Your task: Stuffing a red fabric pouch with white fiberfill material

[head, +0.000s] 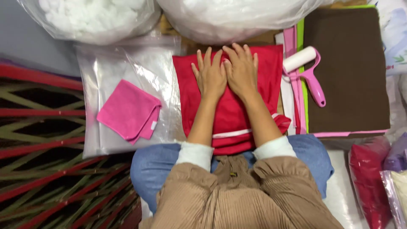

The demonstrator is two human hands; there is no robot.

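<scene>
The red garment (231,112) lies flat in front of the seated person, reaching from the knees up toward the big clear bags at the top of the view; a white stripe crosses it near the lower end. Both hands rest on its upper half, side by side and touching at the inner edges. The left hand (210,76) lies palm down with fingers spread and straight, gripping nothing. The right hand (241,70) lies just the same, flat and open, its fingers pointing away from the body toward the garment's far edge.

To the left, a folded pink cloth (129,111) sits on a stack of clear plastic bags (127,68), well apart from the hands. To the right of the garment, a pink lint roller (306,70) with a white roll lies on the edge of a dark brown sheet (352,72), near the right hand but not touching it. Pink and green sheet edges show under the brown one. Two large clear bags of white stuffing (89,17) stand at the top. At the lower right, a clear bag holding red material (369,178) leans beside other packed bags.
</scene>
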